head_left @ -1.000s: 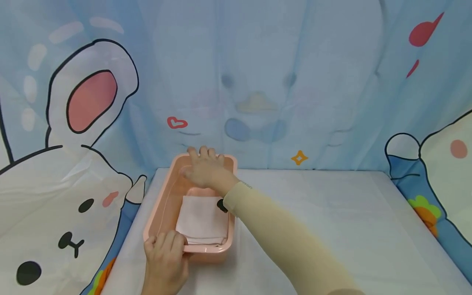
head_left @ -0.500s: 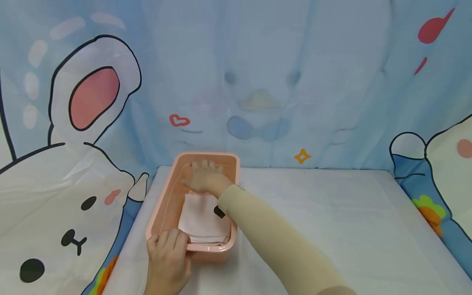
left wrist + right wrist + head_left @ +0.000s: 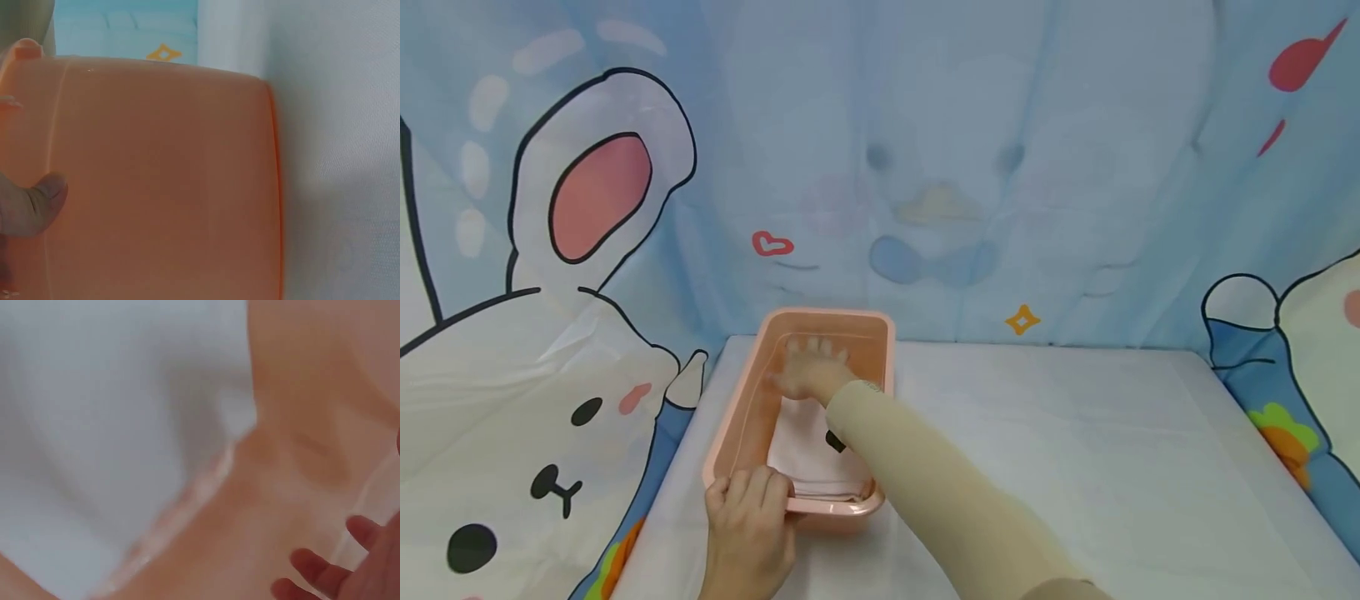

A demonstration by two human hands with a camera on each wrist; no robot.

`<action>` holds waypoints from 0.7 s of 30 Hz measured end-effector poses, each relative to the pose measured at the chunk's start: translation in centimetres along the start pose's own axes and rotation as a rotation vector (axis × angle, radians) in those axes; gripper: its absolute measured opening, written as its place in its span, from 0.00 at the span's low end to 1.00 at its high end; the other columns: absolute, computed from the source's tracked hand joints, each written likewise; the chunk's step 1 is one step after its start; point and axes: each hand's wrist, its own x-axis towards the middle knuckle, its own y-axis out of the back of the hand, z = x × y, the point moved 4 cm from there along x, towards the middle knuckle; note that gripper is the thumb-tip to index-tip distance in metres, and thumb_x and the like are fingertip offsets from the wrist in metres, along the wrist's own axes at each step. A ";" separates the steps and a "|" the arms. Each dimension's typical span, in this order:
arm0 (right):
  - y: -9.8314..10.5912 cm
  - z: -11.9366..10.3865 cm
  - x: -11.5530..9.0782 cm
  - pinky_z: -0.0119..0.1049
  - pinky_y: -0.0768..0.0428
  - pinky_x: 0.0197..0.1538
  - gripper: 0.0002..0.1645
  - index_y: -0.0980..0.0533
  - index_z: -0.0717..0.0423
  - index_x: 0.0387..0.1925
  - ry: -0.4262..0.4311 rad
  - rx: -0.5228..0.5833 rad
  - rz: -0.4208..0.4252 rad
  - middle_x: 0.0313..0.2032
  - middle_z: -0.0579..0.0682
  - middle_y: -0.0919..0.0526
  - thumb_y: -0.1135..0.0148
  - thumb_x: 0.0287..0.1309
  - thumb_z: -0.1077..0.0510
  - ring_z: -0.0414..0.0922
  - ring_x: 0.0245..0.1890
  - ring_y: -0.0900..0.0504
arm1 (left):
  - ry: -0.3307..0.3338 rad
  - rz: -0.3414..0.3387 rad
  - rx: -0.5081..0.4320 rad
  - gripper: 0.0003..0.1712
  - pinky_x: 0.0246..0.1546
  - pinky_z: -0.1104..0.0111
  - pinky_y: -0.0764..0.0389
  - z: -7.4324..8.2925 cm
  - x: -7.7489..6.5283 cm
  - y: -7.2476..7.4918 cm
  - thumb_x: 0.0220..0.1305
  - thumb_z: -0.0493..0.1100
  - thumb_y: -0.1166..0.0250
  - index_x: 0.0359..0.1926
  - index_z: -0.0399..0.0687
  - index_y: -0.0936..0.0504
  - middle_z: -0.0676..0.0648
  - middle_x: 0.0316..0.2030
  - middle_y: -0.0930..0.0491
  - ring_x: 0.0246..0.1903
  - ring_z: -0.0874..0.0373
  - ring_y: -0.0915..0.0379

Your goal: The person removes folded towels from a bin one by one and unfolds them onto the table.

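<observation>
My right hand [image 3: 811, 373] has its fingers straight and spread, holding nothing, inside the far half of a rectangular peach-pink plastic tub [image 3: 835, 506]; can't tell if the fingertips touch its wall. My left hand [image 3: 748, 525] grips the tub's near rim by the left corner, fingers curled over the top, thumb [image 3: 50, 194] on the outer wall. Inside is a folded pale pink-white fabric cloth [image 3: 801, 454]. Judging by looks: cloth soft, light, floppy, not fragile; best pinched at the layered near edge, all layers together, or the folds may slip apart. Tub looks light and fairly stiff, smooth, maybe slippery; the rim is the place to hold it. Cloth lies flat in the near half of the tub, closer to me than the right fingers and apart from them, partly hidden by the right arm; its near edge is by the near wall, close to the left fingers. Small black object [image 3: 835, 442] at the right cuff, can't tell what. Further out: cream long sleeve [image 3: 947, 483], white table cover [image 3: 1037, 425] under the tub, light-blue cartoon-print curtain [image 3: 940, 83] behind.
</observation>
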 end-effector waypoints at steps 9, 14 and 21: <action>-1.2 0.3 -0.4 0.64 0.43 0.76 0.43 0.52 0.40 0.86 -0.033 -0.072 0.001 0.82 0.58 0.45 0.50 0.79 0.38 0.60 0.78 0.44 | -0.002 0.021 0.018 0.21 0.48 0.51 0.39 0.1 -0.3 0.2 0.33 0.33 0.27 0.32 0.51 0.24 0.50 0.31 0.23 0.35 0.49 0.29; -2.0 0.1 -0.4 0.64 0.45 0.78 0.45 0.53 0.41 0.87 -0.029 -0.111 -0.002 0.83 0.59 0.46 0.50 0.78 0.40 0.61 0.80 0.46 | 0.004 0.030 0.015 0.22 0.48 0.51 0.40 0.1 -0.4 0.2 0.30 0.31 0.29 0.31 0.51 0.24 0.51 0.30 0.24 0.35 0.50 0.29; -3.3 0.5 0.8 0.64 0.48 0.81 0.44 0.54 0.39 0.88 -0.051 -0.125 -0.036 0.84 0.59 0.48 0.53 0.79 0.40 0.60 0.83 0.49 | 0.003 0.035 -0.007 0.19 0.49 0.51 0.40 0.0 -0.1 -0.1 0.38 0.36 0.25 0.32 0.50 0.23 0.50 0.32 0.22 0.36 0.49 0.29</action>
